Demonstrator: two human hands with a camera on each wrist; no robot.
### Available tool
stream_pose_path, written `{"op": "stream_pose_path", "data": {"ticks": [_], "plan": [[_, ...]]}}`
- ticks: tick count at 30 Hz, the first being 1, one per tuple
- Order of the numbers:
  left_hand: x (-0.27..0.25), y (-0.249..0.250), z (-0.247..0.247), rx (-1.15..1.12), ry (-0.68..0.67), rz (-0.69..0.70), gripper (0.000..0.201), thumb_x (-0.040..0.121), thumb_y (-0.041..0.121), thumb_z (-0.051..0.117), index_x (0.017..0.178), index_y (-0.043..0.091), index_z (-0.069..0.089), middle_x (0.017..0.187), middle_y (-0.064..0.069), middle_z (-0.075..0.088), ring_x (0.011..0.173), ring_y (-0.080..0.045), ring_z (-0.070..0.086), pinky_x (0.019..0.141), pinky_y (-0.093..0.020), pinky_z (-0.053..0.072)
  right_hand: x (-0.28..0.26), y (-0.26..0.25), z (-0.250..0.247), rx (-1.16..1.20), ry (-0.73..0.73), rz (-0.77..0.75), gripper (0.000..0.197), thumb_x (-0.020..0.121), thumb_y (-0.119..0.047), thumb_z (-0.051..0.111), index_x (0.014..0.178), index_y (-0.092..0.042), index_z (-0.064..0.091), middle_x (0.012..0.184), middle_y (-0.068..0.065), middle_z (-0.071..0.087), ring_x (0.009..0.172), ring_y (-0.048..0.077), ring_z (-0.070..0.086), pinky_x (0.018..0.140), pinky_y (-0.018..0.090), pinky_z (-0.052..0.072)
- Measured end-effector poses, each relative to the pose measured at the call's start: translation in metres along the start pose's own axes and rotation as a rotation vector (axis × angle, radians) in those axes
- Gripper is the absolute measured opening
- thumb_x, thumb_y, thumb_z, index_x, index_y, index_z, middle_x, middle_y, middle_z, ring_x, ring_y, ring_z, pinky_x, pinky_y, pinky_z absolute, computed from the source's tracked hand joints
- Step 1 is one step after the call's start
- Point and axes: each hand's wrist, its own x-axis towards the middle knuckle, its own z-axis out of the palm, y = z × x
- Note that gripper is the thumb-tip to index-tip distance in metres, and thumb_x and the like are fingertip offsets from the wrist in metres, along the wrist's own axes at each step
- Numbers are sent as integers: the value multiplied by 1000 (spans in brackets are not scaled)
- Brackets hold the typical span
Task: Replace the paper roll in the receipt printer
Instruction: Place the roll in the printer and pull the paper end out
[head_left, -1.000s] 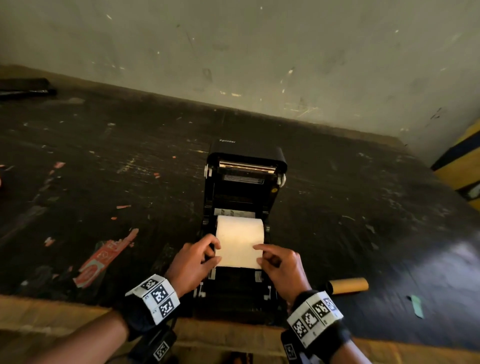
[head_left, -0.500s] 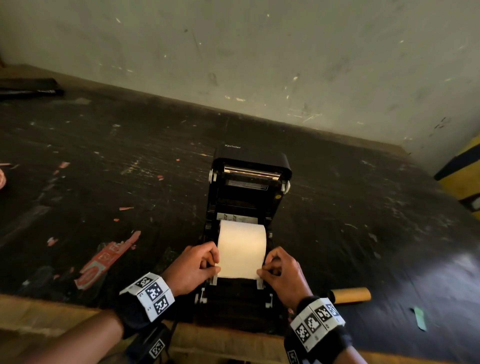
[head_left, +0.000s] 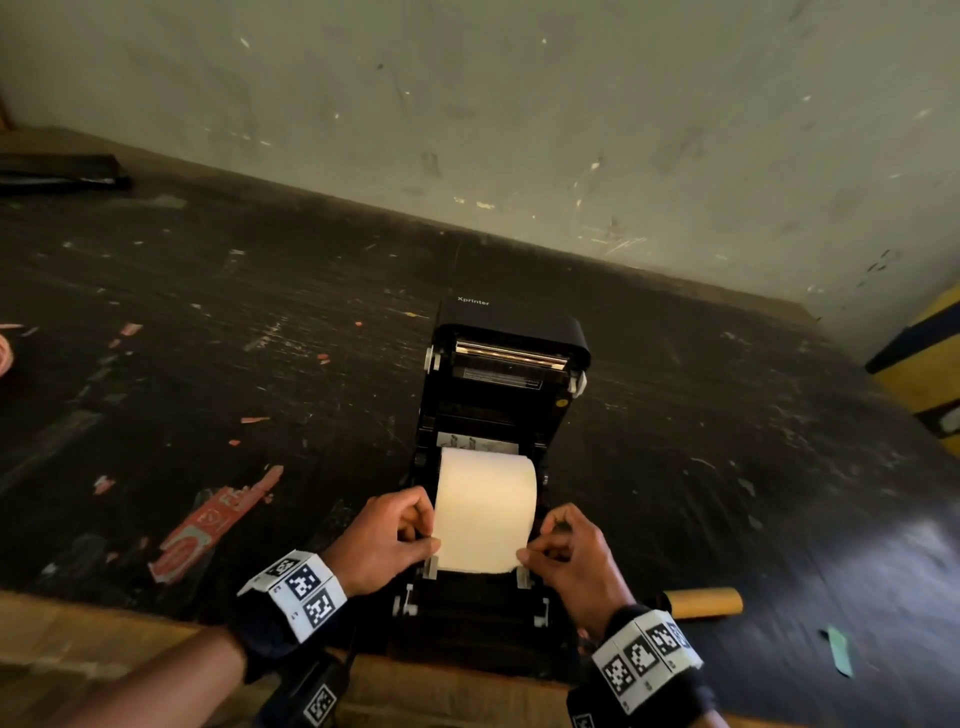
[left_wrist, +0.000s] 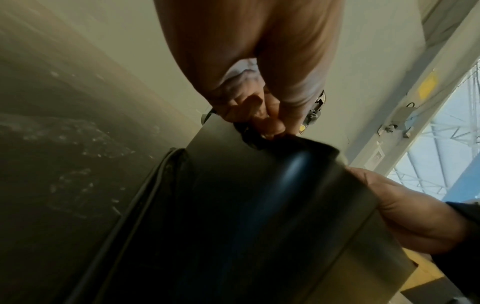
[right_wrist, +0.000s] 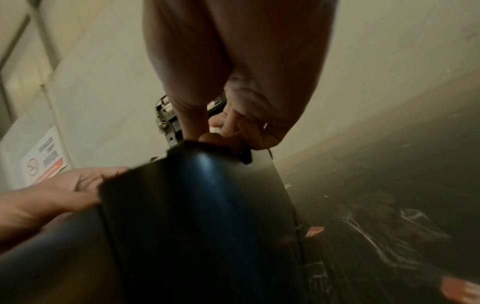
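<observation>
Now pinching the paper at both sides. Left hand (head_left: 384, 540) on the left edge of the loose end (head_left: 480, 540), thumb and fingers curled tight on it. Right hand (head_left: 571, 556) on the right edge, pinching the same way. Held at both edges most likely to keep the sheet flat and straight, not crooked.

New paper roll (head_left: 488, 467) down in the hollow of the open printer (head_left: 506, 410), just behind the hands. Loose end drawn out toward the front, over the near part of the printer. Probably pulled out this far so that some paper sticks out once the lid shuts.

Lid (head_left: 511, 338) tipped up and back at the far side, wide open, leaving room for both hands. Two small white guides (head_left: 431, 567), one at each near corner of the sheet, touching or almost touching it. Likely there to keep the paper in line.

Printer close to the near edge of the dark table (head_left: 208, 322), so within easy reach. Brown cardboard tube (head_left: 704, 603) lying on the table just right of the printer, near the right wrist. Looks like the old empty core, put aside out of the way. Red wrapper (head_left: 208, 525) flat on the table to the left, well apart from the printer.

From the wrist cameras, only the dark printer body and curled fingers at its top edge.

Most of the job done, by the look of it. Left to do: lay the end straight across the front and close the lid. Worth watching for a slanted sheet, which could jam.
</observation>
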Motion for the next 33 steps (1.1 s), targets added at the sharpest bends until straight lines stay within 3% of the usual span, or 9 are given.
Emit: {"op": "stream_pose_path", "data": {"ticks": [3, 9, 13, 15, 20, 22, 25, 30, 33], "plan": [[-1, 0, 2, 38, -23, 12, 17, 76, 13, 71, 77, 18, 56, 75, 4, 63, 67, -6, 60, 62, -20, 50, 1, 3, 1, -14, 17, 2, 25, 78, -10, 72, 91, -13, 51, 81, 9, 73, 76, 17, 70, 72, 36, 58], [3, 3, 3, 70, -24, 22, 20, 75, 7, 71, 72, 19, 55, 70, 5, 62, 61, -3, 59, 57, -20, 49, 6, 1, 7, -71, 63, -7, 26, 76, -11, 75, 87, -18, 53, 79, 4, 71, 69, 9, 67, 57, 21, 55], [3, 3, 5, 56, 59, 3, 18, 74, 11, 73, 74, 16, 57, 72, 3, 65, 59, -4, 61, 54, -18, 48, 7, 1, 8, -182, 74, -21, 22, 77, -12, 73, 85, -17, 53, 76, 1, 69, 65, 6, 65, 51, 14, 49], [4, 3, 5, 59, 75, -3, 16, 75, 10, 73, 75, 15, 57, 73, 1, 66, 63, -7, 63, 56, -19, 52, 8, 1, 6, -157, 45, -12, 24, 76, -12, 74, 85, -17, 53, 77, 3, 70, 66, 7, 66, 53, 15, 50], [9, 3, 2, 118, -42, -37, 17, 74, 11, 73, 75, 15, 56, 73, 2, 65, 62, -7, 61, 57, -19, 49, 8, 2, 4, -102, 16, -2, 26, 75, -16, 76, 89, -16, 54, 81, 7, 71, 72, 14, 68, 58, 23, 54], [10, 4, -1, 76, -52, -44, 17, 74, 9, 73, 76, 12, 57, 74, -4, 68, 61, -12, 65, 56, -20, 52, 7, 3, 4, -136, 27, -10, 22, 77, -13, 73, 89, -16, 54, 82, 5, 71, 74, 12, 67, 65, 25, 57], [9, 5, -2, -5, -11, -48, 16, 75, 5, 72, 77, 8, 56, 74, -10, 69, 60, -17, 67, 53, -22, 53, 7, 2, 2, -147, 6, -5, 20, 79, -14, 71, 90, -18, 54, 83, 3, 70, 75, 9, 67, 64, 22, 55], [10, 7, -2, 89, -73, -45, 20, 73, 8, 73, 72, 18, 55, 71, 2, 66, 63, -5, 63, 59, -19, 52, 8, 6, 2, -73, 29, -21, 24, 74, -19, 77, 86, -17, 56, 81, 7, 71, 74, 15, 68, 66, 30, 58], [10, 6, -5, 80, -103, -38, 22, 73, 8, 73, 70, 19, 54, 69, 2, 64, 61, -3, 60, 59, -20, 51, 9, 6, 3, -49, 35, -22, 25, 73, -17, 77, 85, -15, 55, 80, 8, 71, 73, 16, 68, 64, 30, 58]]}}
